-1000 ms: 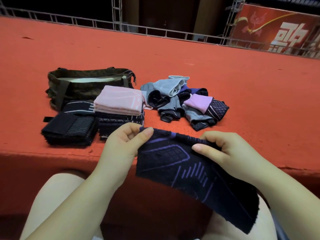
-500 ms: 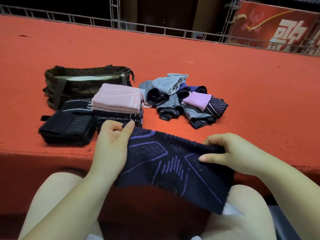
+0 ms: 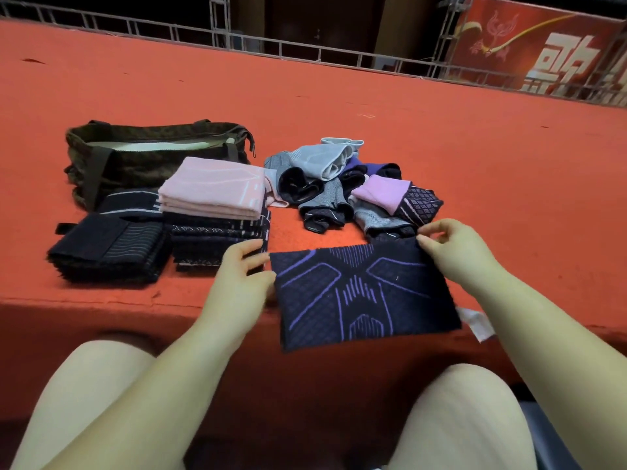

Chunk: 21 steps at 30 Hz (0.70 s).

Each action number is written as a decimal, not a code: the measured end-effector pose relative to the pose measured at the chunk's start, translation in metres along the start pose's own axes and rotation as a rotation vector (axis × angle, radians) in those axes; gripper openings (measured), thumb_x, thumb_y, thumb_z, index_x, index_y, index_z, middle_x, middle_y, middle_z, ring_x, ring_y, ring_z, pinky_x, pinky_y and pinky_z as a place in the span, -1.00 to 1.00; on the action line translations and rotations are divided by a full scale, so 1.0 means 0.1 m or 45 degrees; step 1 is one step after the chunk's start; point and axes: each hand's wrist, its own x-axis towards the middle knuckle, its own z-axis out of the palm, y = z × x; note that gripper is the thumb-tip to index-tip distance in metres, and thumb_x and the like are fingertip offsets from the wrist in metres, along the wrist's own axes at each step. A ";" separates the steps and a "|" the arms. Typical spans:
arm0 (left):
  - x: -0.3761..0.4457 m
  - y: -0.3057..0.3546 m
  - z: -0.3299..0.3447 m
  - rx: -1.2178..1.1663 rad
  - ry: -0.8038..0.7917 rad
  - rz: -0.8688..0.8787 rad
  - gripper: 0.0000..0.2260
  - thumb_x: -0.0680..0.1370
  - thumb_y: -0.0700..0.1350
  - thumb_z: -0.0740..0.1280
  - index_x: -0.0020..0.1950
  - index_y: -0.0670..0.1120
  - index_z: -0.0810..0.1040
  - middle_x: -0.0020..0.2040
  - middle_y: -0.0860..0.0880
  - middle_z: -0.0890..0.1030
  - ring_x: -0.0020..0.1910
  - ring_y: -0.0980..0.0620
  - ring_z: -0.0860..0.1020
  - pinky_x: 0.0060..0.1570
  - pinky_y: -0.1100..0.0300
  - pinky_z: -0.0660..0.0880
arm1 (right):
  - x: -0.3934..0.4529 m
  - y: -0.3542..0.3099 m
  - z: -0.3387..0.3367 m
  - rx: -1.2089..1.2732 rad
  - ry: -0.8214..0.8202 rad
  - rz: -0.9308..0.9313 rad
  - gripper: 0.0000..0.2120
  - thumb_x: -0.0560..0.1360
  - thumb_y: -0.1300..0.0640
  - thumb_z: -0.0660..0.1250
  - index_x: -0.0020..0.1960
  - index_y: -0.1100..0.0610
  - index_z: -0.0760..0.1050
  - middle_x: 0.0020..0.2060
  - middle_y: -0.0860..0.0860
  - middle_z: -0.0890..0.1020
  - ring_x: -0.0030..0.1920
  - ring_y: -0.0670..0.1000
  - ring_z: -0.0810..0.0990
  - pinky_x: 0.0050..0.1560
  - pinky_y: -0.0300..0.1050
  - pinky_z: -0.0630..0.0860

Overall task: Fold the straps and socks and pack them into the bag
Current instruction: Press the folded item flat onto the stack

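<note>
1. Hands: left hand (image 3: 242, 276) at the left edge of the dark purple-patterned strap (image 3: 363, 293), grip unclear; right hand (image 3: 451, 252) pinches its far right corner.
2. Strap: spread flat at the red worktop (image 3: 441, 137) edge, its near part overhanging.
3. Risk: if released, it could slide off towards the lap.
4. Risk: left hand touches the folded stack (image 3: 217, 212); a nudge may topple it.
5. Bag (image 3: 135, 154): open, behind the stack.

Bag (image 3: 149, 157) back left on desk (image 3: 441, 137); folded stacks (image 3: 210, 212) before it; sock pile (image 3: 353, 188) right; strap (image 3: 363, 293) nearest, over edge.
</note>
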 end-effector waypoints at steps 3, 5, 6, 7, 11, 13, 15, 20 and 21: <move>-0.06 -0.22 -0.01 0.902 -0.062 0.714 -0.65 0.54 -0.22 0.27 0.32 -0.02 0.45 0.34 0.00 0.44 0.34 0.07 0.38 0.36 0.20 0.27 | -0.13 -0.09 0.23 -0.168 0.024 -0.131 -0.64 0.53 0.19 0.29 0.32 0.15 0.42 0.23 0.11 0.56 0.21 0.15 0.51 0.18 -0.08 0.37; -0.08 -0.35 -0.07 1.191 -0.260 0.971 -0.68 0.55 0.06 0.23 0.23 -0.03 0.56 0.33 0.00 0.49 0.33 0.05 0.41 0.35 0.13 0.28 | -0.41 -0.17 0.42 -0.143 -0.103 -0.386 -0.61 0.54 0.08 0.30 0.34 0.09 0.42 0.29 0.04 0.52 0.28 0.07 0.47 0.27 -0.12 0.33; -0.08 -0.41 -0.12 1.265 -0.390 0.973 -0.61 0.54 0.19 0.20 0.20 0.00 0.59 0.31 0.01 0.52 0.34 0.04 0.42 0.33 0.07 0.31 | -0.57 -0.20 0.51 -0.109 -0.213 -0.521 -0.59 0.54 0.00 0.30 0.35 0.06 0.42 0.31 0.00 0.50 0.31 0.01 0.44 0.33 -0.14 0.30; -0.09 -0.44 -0.17 1.318 -0.502 0.942 -0.54 0.51 0.29 0.17 0.21 0.02 0.57 0.31 0.03 0.53 0.35 0.05 0.41 0.33 0.04 0.32 | -0.72 -0.20 0.59 -0.102 -0.341 -0.621 -0.55 0.53 -0.10 0.27 0.37 0.03 0.41 0.34 -0.03 0.47 0.36 -0.05 0.39 0.40 -0.13 0.25; -0.06 -0.51 -0.33 1.421 -0.714 0.953 -0.45 0.42 0.27 0.27 0.34 0.06 0.45 0.36 0.04 0.48 0.39 0.09 0.36 0.37 0.18 0.20 | -1.03 0.03 0.79 -0.356 -0.454 -0.866 -0.29 0.42 -0.35 0.09 0.46 -0.01 0.30 0.46 -0.04 0.30 0.48 -0.04 0.21 0.49 -0.05 0.04; -0.06 -0.44 -0.34 1.462 -0.717 0.952 -0.50 0.48 0.29 0.17 0.28 0.05 0.54 0.30 0.03 0.54 0.33 0.07 0.44 0.35 0.24 0.17 | -1.07 0.06 0.79 -0.454 -0.367 -0.908 -0.31 0.40 -0.30 0.17 0.41 0.05 0.37 0.39 0.04 0.43 0.40 0.06 0.38 0.38 0.04 0.17; -0.05 -0.33 -0.32 1.424 -0.740 0.926 -0.42 0.52 0.37 -0.01 0.20 0.07 0.60 0.24 0.06 0.58 0.28 0.11 0.47 0.36 0.34 0.07 | -1.08 0.00 0.81 -0.457 -0.242 -0.920 -0.35 0.35 -0.24 0.28 0.33 0.09 0.47 0.29 0.07 0.54 0.29 0.11 0.51 0.29 0.06 0.27; -0.11 -0.04 -0.13 1.238 -0.608 1.040 -0.51 0.52 0.37 0.00 -0.27 0.03 0.45 -0.36 0.12 0.48 -0.26 0.18 0.42 0.23 0.46 0.21 | -1.21 -0.27 0.74 -0.221 -0.126 -0.684 -0.90 0.39 0.01 0.43 -0.11 -0.11 0.56 -0.23 -0.13 0.64 -0.15 -0.01 0.59 -0.13 -0.24 0.43; -0.14 0.00 -0.10 1.193 -0.594 1.069 -0.64 0.53 0.31 0.10 -0.29 0.09 0.37 -0.41 0.14 0.40 -0.30 0.16 0.36 0.08 0.47 0.28 | -1.23 -0.29 0.71 -0.107 -0.144 -0.602 -0.84 0.42 0.06 0.41 -0.24 -0.14 0.46 -0.38 -0.16 0.54 -0.27 -0.07 0.49 -0.23 -0.22 0.33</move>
